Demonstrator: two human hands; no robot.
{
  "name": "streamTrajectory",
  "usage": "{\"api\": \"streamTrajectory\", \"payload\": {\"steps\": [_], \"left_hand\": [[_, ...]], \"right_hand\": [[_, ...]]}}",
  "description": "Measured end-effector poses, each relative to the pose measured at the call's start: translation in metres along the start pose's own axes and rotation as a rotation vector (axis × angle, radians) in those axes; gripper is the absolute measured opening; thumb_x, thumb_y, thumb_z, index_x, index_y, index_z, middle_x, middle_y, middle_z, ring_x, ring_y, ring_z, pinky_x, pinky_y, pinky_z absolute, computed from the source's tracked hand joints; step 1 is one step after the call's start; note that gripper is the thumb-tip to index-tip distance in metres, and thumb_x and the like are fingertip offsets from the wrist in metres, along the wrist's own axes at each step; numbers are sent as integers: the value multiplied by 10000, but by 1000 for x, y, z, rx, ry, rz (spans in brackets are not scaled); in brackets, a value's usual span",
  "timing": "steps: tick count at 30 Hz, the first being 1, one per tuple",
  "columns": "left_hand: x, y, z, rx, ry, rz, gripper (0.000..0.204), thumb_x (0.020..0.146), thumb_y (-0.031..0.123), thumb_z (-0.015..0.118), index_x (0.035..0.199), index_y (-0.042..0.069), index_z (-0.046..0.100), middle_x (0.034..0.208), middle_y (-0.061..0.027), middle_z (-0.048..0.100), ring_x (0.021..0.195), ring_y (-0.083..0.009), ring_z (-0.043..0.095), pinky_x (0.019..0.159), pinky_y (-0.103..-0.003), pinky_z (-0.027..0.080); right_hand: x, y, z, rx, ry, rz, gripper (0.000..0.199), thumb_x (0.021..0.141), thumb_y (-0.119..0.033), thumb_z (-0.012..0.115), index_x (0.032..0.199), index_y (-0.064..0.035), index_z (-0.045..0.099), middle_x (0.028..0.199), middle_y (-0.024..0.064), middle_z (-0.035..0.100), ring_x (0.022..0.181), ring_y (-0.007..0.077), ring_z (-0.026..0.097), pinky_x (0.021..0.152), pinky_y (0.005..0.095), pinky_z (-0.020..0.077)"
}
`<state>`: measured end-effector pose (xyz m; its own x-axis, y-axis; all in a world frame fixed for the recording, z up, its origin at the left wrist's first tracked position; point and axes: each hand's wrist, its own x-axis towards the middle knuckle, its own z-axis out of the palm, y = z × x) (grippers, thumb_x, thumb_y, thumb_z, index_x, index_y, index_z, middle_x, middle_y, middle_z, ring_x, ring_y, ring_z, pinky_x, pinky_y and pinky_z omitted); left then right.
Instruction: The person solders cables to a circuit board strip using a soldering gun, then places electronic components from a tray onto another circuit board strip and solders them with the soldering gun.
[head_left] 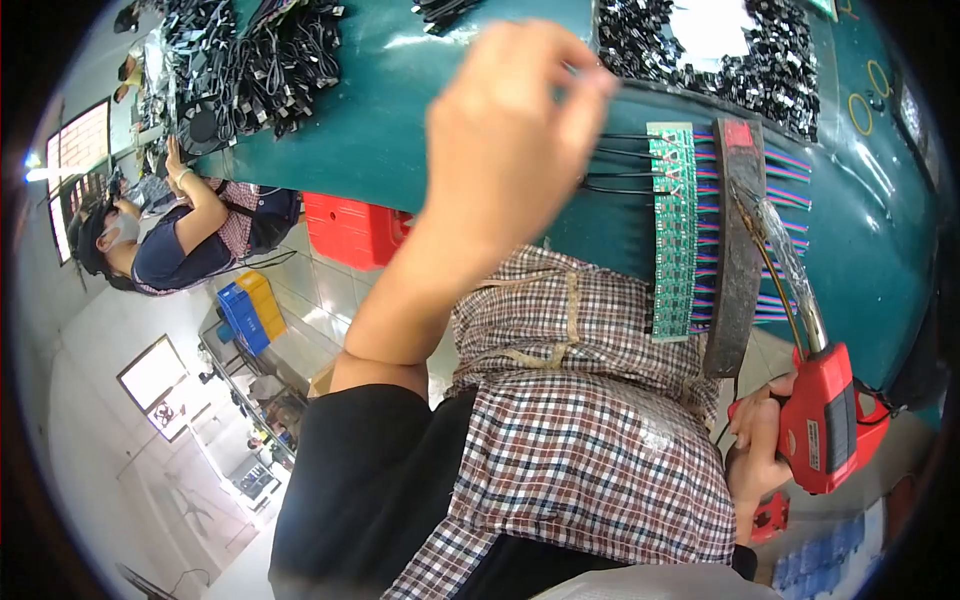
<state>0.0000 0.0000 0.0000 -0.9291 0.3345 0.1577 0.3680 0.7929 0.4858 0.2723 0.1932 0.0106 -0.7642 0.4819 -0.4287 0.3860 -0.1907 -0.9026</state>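
My left hand [505, 125] is raised over the table, thumb and fingers pinched together. Whatever may be between them is too small to make out. In my right hand [757, 450], low at the right, is a red soldering gun [822, 425] with a metal barrel and a thin brass-coloured tube beside it. Its tip reaches the upper part of a dark bar [735, 280] with a red patch. The bar lies across bundles of pink, blue and black wires [785, 205]. These lead to a long green circuit board panel [673, 260], with several black cables [620, 189] at its upper left.
A tray [705, 84] of small black-and-silver parts stands at the far right. Black cables with plugs [285, 65] are heaped at the far left of the green table [385, 130]. A co-worker [170, 235] is at left, near a red stool [350, 230] and blue and yellow crates [250, 312].
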Motion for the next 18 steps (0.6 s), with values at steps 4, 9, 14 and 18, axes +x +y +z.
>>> {"api": "streamTrajectory", "payload": {"steps": [4, 9, 14, 18], "left_hand": [[27, -57, 10, 92, 185, -28, 281, 854, 225, 755, 1049, 42, 668, 992, -122, 675, 713, -225, 645, 734, -325, 515], [18, -83, -6, 144, 42, -147, 253, 805, 333, 782, 881, 95, 739, 870, -84, 698, 822, -303, 678, 731, -416, 519], [18, -85, -34, 242, -180, -188, 268, 783, 342, 790, 888, 100, 743, 893, -76, 703, 844, -305, 679, 751, -420, 517], [35, -86, -9, 114, 27, 88, 256, 813, 260, 807, 934, 48, 730, 829, -10, 677, 683, -140, 579, 629, -289, 468]], "right_hand": [[1, -1, 6, 54, 17, -35, 197, 944, -11, 576, 1133, 15, 524, 703, 42, 497, 550, 105, 442, 553, 264, 411], [1, 2, 2, 25, 40, -37, 199, 943, -12, 580, 1134, 17, 534, 694, 39, 499, 541, 105, 439, 539, 256, 402], [1, 0, 2, 38, 44, -13, 202, 947, -30, 585, 1138, 14, 537, 694, 37, 506, 545, 103, 440, 539, 251, 391], [4, -6, 8, 32, 46, 0, 202, 945, -30, 588, 1137, 11, 537, 699, 37, 511, 552, 104, 444, 549, 253, 391]]}}
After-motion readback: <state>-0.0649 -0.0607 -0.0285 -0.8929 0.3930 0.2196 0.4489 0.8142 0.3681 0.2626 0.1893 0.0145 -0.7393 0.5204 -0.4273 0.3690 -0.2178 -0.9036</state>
